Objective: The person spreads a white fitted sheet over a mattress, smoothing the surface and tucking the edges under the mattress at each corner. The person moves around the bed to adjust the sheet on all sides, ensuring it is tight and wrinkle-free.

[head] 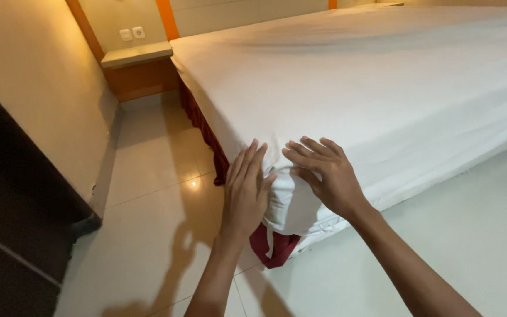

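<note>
The left hand (246,191) and right hand (327,176) press flat, fingers spread and grasping nothing, on the white cotton bed sheet (382,88) at the mattress corner. Below the fingers hangs a dark red bed skirt (274,246). The sheet looks soft, light, best pinched at its corner fold.

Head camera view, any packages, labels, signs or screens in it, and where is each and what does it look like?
No packages, labels, signs or screens show.
Nearest to one: wall switch plates, two small white squares on the cream wall above the wooden nightstand, left of the white-sheeted bed.
</note>
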